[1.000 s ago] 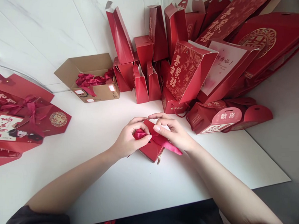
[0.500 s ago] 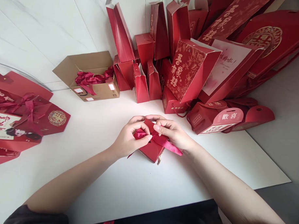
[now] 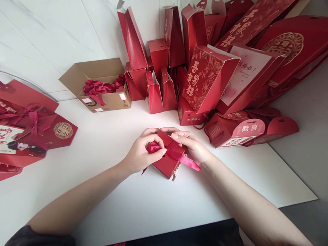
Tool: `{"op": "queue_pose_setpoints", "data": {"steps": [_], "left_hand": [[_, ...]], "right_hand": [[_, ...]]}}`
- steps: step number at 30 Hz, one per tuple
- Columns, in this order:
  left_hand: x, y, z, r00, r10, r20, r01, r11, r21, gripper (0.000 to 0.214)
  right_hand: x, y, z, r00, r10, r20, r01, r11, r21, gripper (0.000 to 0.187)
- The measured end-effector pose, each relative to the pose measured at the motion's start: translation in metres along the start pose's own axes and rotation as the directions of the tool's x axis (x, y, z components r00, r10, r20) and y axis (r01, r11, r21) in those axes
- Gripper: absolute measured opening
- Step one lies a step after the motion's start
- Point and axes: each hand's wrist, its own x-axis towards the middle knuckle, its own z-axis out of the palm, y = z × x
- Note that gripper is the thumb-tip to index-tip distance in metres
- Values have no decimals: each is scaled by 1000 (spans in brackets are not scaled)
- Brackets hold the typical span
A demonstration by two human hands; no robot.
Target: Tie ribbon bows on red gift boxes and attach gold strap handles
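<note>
A small red gift box (image 3: 166, 165) lies on the white table (image 3: 110, 193) in front of me. A dark red satin ribbon (image 3: 186, 160) crosses its top, one tail trailing off to the right. My left hand (image 3: 141, 154) pinches a loop of the ribbon between thumb and forefinger at the box's left side. My right hand (image 3: 194, 147) rests on the box's far right corner, fingers curled over the ribbon and the box edge. Both hands meet over the middle of the box.
An open cardboard carton (image 3: 99, 84) with red ribbons stands at the back left. Many red gift bags and boxes (image 3: 205, 77) pile against the wall at the back right. Finished ribbon-tied red boxes (image 3: 32, 127) lie at the left. The table's edge runs at the right.
My right hand's fingers have shifted slightly back along the box's far edge, uncovering more of the ribbon knot. The left hand keeps its pinch; the box has not moved.
</note>
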Motion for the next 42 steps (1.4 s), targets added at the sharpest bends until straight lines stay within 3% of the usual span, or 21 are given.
{"op": "queue_pose_setpoints", "data": {"steps": [3, 6, 10, 13, 17, 21, 25, 30, 35, 42], "left_hand": [[-1, 0, 0, 1000, -3, 12, 3, 1000, -26, 8], [2, 1, -7, 996, -29, 81, 33, 998, -48, 11], [7, 7, -29, 978, 45, 205, -32, 997, -66, 20], [9, 14, -47, 948, 115, 296, -123, 992, 8, 27], [11, 17, -59, 931, 116, 346, -182, 969, 167, 14], [14, 12, -60, 933, 143, 332, -217, 955, 200, 11], [16, 8, -61, 933, 203, 298, -254, 956, 146, 23], [16, 9, -63, 919, 212, 331, -270, 953, 138, 7], [18, 6, -62, 938, 167, 304, -218, 966, 140, 15], [18, 1, -54, 923, 136, 361, -131, 991, -39, 29]], "right_hand": [[0, -1, 0, 1000, 15, -15, -16, 999, -33, 34], [0, -5, -1, 996, -85, -31, 75, 970, -230, 36], [-3, -18, -9, 965, -253, -72, 177, 825, -537, 28], [-12, -34, -18, 951, -290, -110, 125, 683, -720, 37], [-25, -55, -24, 974, -207, -95, 31, 534, -845, 45], [-31, -60, -23, 996, 92, 21, -24, 460, -888, 47], [-30, -59, -25, 964, 264, 37, -95, 472, -876, 53], [-30, -62, -28, 838, 518, 170, -178, 554, -813, 46], [-28, -60, -27, 833, 496, 245, -136, 612, -779, 40], [-24, -55, -29, 854, 436, 283, -79, 647, -759, 38]]}}
